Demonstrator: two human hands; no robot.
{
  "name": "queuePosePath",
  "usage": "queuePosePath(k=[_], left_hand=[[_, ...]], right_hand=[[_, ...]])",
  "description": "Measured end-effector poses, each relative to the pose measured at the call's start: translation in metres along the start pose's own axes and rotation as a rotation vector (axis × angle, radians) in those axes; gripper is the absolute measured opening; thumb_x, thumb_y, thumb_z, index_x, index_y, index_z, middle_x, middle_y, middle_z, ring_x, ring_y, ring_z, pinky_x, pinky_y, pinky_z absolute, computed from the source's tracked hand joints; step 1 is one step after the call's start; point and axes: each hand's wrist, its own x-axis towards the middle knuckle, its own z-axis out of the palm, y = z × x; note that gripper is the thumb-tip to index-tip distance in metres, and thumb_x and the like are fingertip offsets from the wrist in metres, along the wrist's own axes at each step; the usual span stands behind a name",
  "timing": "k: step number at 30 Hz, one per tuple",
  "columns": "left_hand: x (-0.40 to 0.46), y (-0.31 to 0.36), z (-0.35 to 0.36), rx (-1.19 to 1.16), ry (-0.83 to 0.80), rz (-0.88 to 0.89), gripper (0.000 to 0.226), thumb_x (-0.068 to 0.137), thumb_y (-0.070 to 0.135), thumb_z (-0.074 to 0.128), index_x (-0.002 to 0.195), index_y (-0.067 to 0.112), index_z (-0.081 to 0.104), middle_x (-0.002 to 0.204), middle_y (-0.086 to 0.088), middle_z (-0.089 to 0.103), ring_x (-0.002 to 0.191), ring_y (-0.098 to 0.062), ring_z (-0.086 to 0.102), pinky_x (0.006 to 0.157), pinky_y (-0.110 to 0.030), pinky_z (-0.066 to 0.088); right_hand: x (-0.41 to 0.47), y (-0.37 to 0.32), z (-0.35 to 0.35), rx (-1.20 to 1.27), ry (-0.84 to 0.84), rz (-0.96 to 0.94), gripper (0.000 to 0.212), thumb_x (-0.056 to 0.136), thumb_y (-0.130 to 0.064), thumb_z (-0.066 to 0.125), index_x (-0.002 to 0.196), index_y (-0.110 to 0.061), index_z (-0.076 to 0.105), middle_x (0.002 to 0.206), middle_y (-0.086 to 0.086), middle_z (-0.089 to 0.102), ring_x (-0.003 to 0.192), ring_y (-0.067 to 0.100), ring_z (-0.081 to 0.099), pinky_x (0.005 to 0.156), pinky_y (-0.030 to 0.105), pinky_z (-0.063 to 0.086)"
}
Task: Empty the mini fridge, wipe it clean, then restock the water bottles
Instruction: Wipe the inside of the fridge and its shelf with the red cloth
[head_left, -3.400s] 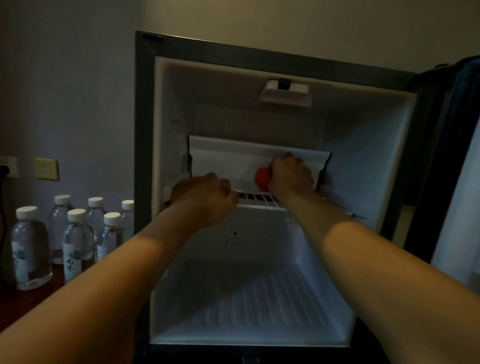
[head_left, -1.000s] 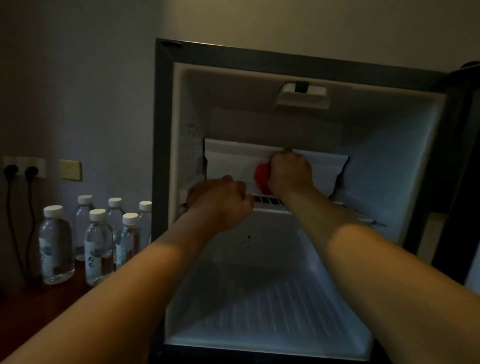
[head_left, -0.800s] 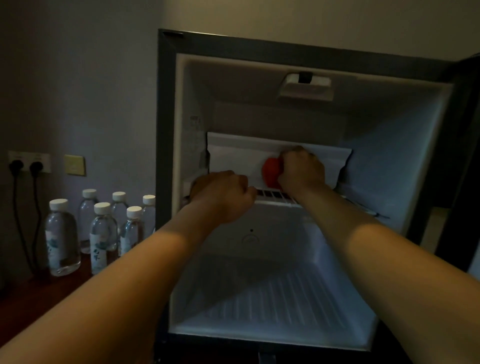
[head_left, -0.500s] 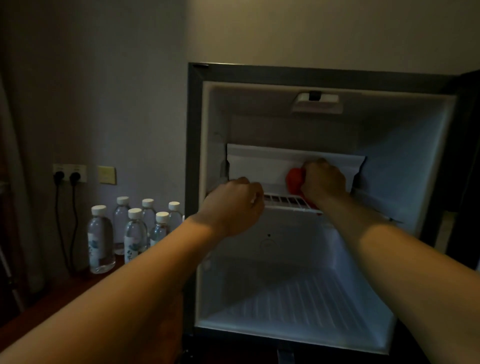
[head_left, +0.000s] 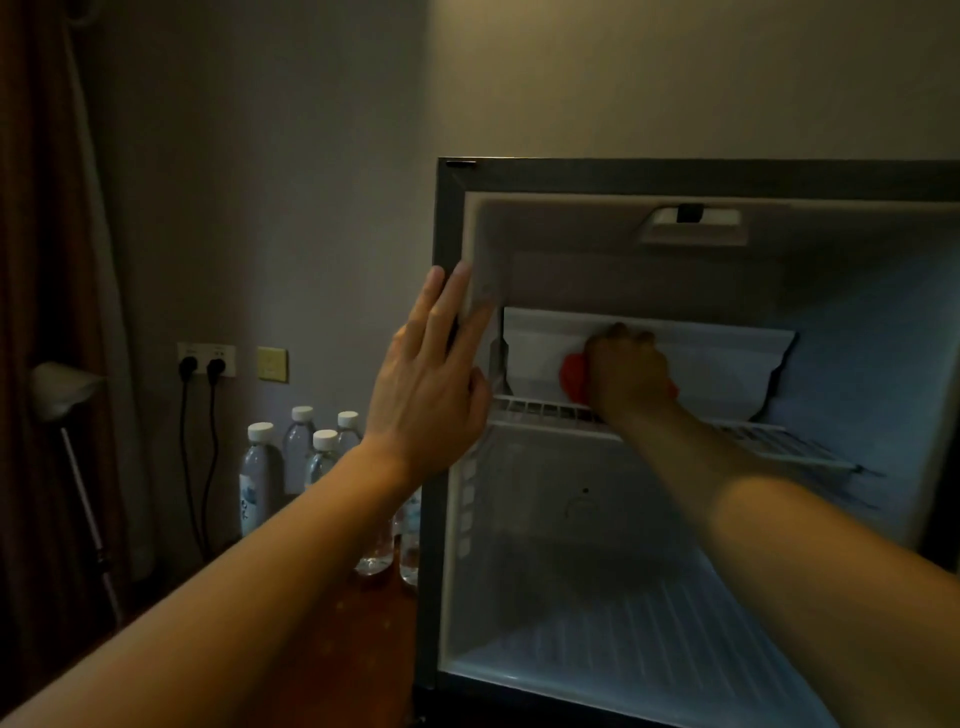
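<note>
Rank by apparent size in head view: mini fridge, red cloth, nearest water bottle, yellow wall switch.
1. mini fridge
2. nearest water bottle
3. red cloth, mostly hidden under the right hand, so its full size is unsure
4. yellow wall switch, close to the cloth's visible patch

Left hand (head_left: 426, 384) flat, fingers (head_left: 451, 296) straight against open white-lined mini fridge (head_left: 451, 218) frame; right hand (head_left: 626, 371) presses red cloth (head_left: 571, 375) on white freezer flap (head_left: 717, 358).
</note>
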Motion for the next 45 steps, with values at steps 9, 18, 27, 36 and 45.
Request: queuePosePath(k=[9, 18, 27, 36, 45], left_hand=[[-0.007, -0.007, 0.011, -0.126, 0.017, 0.014, 0.059, 0.092, 0.003, 0.053, 0.149, 0.002, 0.037, 0.163, -0.013, 0.005, 0.152, -0.035, -0.005, 0.125, -0.035, 0.005], [-0.009, -0.001, 0.017, -0.245, 0.064, -0.073, 0.075, 0.091, -0.002, 0.058, 0.155, 0.007, 0.02, 0.163, -0.016, -0.003, 0.152, -0.037, -0.006, 0.122, -0.022, 0.012], [-0.017, 0.008, 0.011, -0.455, 0.022, -0.293, 0.084, 0.099, 0.023, 0.057, 0.155, 0.034, -0.005, 0.15, -0.007, 0.034, 0.086, 0.006, 0.053, 0.067, 0.0, 0.042], [-0.02, 0.012, 0.006, -0.493, -0.02, -0.358, 0.081, 0.101, 0.027, 0.054, 0.15, 0.045, -0.008, 0.148, -0.005, 0.039, 0.097, -0.006, 0.052, 0.073, -0.007, 0.035], [-0.02, 0.011, 0.009, -0.448, -0.013, -0.324, 0.078, 0.101, 0.027, 0.054, 0.155, 0.035, -0.001, 0.139, -0.009, 0.042, 0.08, -0.002, 0.048, 0.063, -0.006, 0.033]], right_hand=[[0.001, 0.025, 0.003, 0.15, -0.003, 0.008, 0.035, 0.098, -0.036, 0.047, 0.117, -0.012, 0.063, 0.12, 0.015, 0.053, 0.111, 0.038, 0.05, 0.086, 0.037, 0.047], [0.003, 0.012, -0.007, 0.095, 0.026, -0.031, 0.037, 0.097, -0.035, 0.044, 0.11, -0.008, 0.067, 0.113, 0.016, 0.057, 0.104, 0.035, 0.057, 0.083, 0.033, 0.048], [0.01, -0.029, -0.004, 0.067, 0.087, -0.143, 0.027, 0.098, -0.014, 0.046, 0.114, -0.002, 0.063, 0.12, 0.017, 0.053, 0.107, 0.036, 0.053, 0.078, 0.036, 0.046], [0.001, 0.024, -0.011, 0.065, 0.102, -0.24, 0.024, 0.091, -0.021, 0.055, 0.108, -0.009, 0.067, 0.117, 0.019, 0.055, 0.106, 0.041, 0.056, 0.081, 0.041, 0.05], [0.003, 0.019, -0.009, -0.07, 0.127, -0.39, 0.028, 0.094, -0.031, 0.053, 0.106, -0.013, 0.071, 0.112, 0.015, 0.058, 0.098, 0.036, 0.059, 0.077, 0.037, 0.05]])
